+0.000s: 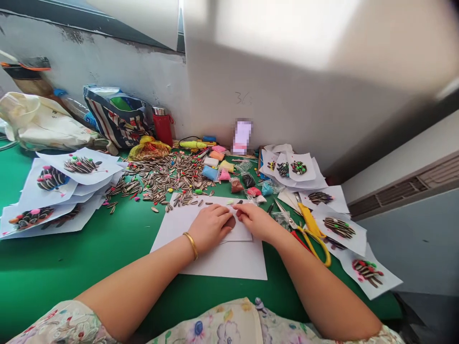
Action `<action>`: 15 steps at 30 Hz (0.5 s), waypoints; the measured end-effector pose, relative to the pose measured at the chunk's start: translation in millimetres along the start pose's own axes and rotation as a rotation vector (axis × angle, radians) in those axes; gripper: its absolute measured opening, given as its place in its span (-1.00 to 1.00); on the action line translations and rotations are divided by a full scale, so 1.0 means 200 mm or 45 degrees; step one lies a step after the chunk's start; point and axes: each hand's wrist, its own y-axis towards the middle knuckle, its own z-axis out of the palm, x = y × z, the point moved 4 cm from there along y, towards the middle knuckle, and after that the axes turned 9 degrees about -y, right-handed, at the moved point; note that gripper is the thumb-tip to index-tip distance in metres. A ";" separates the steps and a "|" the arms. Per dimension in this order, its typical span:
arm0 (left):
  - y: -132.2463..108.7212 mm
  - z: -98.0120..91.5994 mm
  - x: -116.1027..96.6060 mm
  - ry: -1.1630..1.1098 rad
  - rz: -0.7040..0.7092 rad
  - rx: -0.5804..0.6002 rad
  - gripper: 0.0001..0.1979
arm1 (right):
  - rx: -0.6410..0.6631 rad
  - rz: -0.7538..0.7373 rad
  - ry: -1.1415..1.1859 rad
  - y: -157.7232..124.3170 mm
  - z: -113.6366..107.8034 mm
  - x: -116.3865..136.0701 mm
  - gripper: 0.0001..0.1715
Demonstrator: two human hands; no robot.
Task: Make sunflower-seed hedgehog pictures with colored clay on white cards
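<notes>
My left hand [211, 228], with a gold bangle at the wrist, lies over a small white sheet [236, 235], its fingers stretched out on the paper. Opposite it, my right hand [255, 220] has its thumb and fingers drawn together at the sheet. Whatever may be in that pinch is hidden. A brownish round patch [232, 222] shows between the hands; I cannot tell whether it is clay or shadow. Beneath lies a larger white sheet [229, 265]. A few sunflower seeds [195, 202] lie along its top edge, and a pale green bit sits just beyond my fingertips.
Sunflower seeds [165, 177] are heaped behind the paper, beside bags of coloured clay [211, 173]. Yellow-handled scissors [313, 242] and a yellow cutter [310, 220] lie right. Sheets with seed figures stand left [81, 188] and right [353, 243]. A red flask [162, 126] stands behind.
</notes>
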 end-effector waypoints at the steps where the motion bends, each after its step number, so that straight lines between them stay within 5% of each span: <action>1: 0.00 0.00 0.00 0.003 -0.023 -0.002 -0.71 | -0.034 0.005 0.020 -0.01 0.00 -0.01 -0.54; 6: 0.00 0.00 0.02 -0.052 -0.085 -0.038 -0.65 | -0.048 -0.065 0.056 -0.03 0.03 -0.02 -0.64; 11: 0.00 -0.03 0.08 -0.231 -0.079 0.023 -0.61 | -0.001 -0.070 0.030 -0.04 0.04 -0.01 -0.40; 15: 0.00 -0.04 0.13 -0.262 -0.113 0.041 -0.59 | -0.025 -0.003 -0.113 -0.02 0.05 0.02 -0.41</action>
